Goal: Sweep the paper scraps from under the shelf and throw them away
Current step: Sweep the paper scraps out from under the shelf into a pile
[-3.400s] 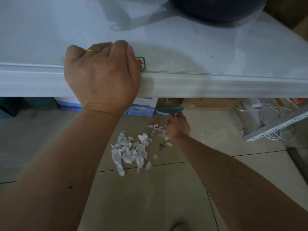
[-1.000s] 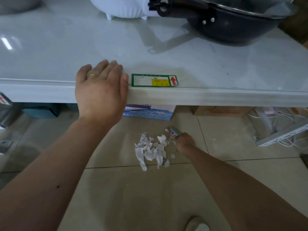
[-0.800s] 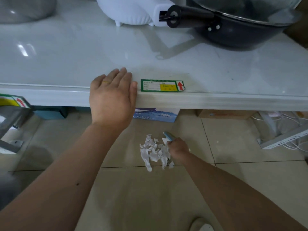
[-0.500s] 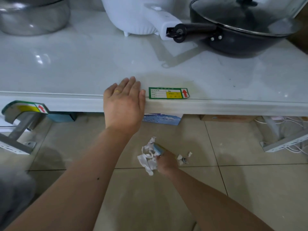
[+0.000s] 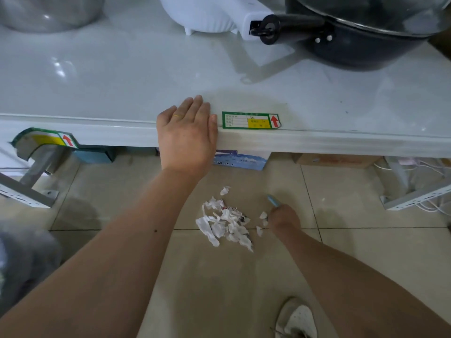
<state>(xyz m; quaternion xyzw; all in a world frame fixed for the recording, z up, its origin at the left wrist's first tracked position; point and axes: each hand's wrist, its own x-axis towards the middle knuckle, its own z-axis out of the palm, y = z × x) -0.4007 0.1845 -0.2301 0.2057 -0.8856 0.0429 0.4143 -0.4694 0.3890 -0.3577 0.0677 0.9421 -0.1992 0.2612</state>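
A heap of torn white paper scraps [image 5: 225, 222] lies on the tiled floor just in front of the white shelf [image 5: 317, 142]. A few loose scraps [image 5: 262, 222] lie between the heap and my right hand [image 5: 284, 217]. That hand is low over the floor, right of the heap, closed around a small blue brush [image 5: 273, 200] whose tip sticks out above the fist. My left hand [image 5: 186, 135] lies flat, palm down, over the shelf's front edge, holding nothing.
On the shelf stand a black lidded pan [image 5: 366, 32], a white appliance [image 5: 207, 13] and a metal pot [image 5: 48, 13]. Boxes [image 5: 240, 161], cables [image 5: 424, 167] and metal shelf feet [image 5: 26, 193] sit under the shelf. My shoe [image 5: 296, 320] is at the bottom.
My right hand swept the scraps out from under the shelf into a tighter heap, then moved from the heap's middle to its right side. The view rose and pulled back.
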